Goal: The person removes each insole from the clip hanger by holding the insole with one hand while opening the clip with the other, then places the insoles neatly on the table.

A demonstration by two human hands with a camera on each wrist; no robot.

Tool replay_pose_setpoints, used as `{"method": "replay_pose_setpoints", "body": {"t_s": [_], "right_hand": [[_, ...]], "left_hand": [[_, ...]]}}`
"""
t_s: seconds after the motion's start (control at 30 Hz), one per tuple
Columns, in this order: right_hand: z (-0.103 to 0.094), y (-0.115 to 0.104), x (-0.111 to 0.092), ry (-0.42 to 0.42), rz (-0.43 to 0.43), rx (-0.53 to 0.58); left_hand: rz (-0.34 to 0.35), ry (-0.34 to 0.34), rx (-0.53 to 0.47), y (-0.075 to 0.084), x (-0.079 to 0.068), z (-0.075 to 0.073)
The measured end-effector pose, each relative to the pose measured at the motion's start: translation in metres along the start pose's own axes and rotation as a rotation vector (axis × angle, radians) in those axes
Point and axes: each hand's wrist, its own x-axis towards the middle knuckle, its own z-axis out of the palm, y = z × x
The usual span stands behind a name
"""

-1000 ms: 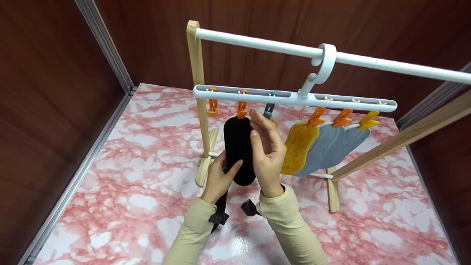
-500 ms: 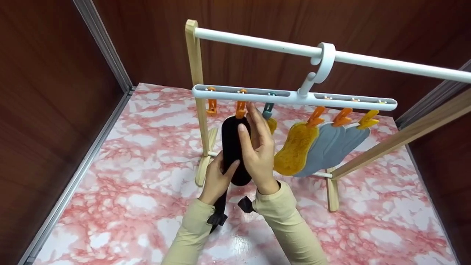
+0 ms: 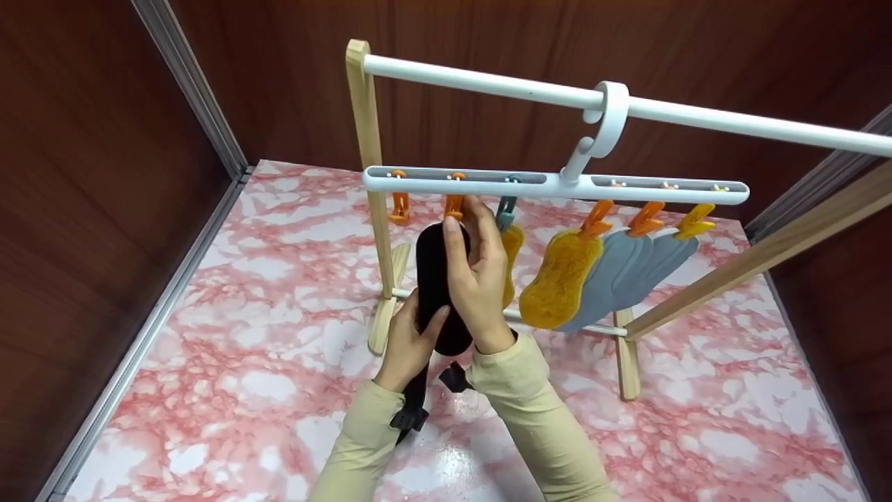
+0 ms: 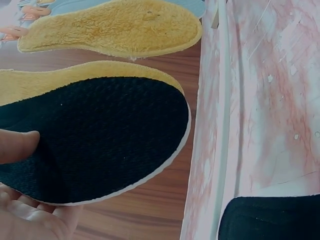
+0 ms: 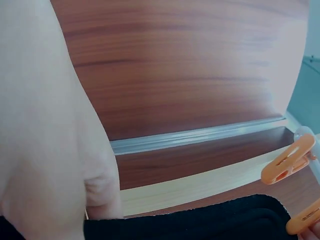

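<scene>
In the head view my left hand holds a black insole near its lower part, thumb on its front face. The left wrist view shows the insole with a pale rim, between thumb and fingers. My right hand is at the insole's top, its thumb and fingers around an orange clothespin. That clothespin meets the insole's end in the right wrist view, with a fingertip beside it. Farther left hangs another orange clothespin; nothing is clipped in it.
A white clip hanger hangs from a white rail on a wooden stand. Yellow insoles and grey insoles hang to the right. Another black insole lies on the pink marbled surface.
My right hand has moved left from beside the insole, and its thumb now reaches the orange clothespin. The black insole has shifted slightly left in my left hand.
</scene>
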Motion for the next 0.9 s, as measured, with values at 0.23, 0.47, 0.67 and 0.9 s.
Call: {"method": "replay_pose_setpoints", "body": {"t_s": [0.23,0.47,0.67,0.9], "right_hand": [[0.0,0.001,0.003,-0.021,0.011,0.055],[-0.001,-0.004,0.008,-0.038,0.032,0.173],[-0.001,-0.004,0.01,-0.03,0.063,0.241],[-0.002,-0.003,0.012,-0.023,0.072,0.262]], "left_hand": [[0.009,0.003,0.013,0.0,0.0,-0.001],[0.004,0.003,0.037,0.0,-0.001,-0.002],[-0.006,0.013,0.073,0.001,-0.004,-0.002],[0.01,0.004,0.06,-0.003,-0.012,-0.007]]}}
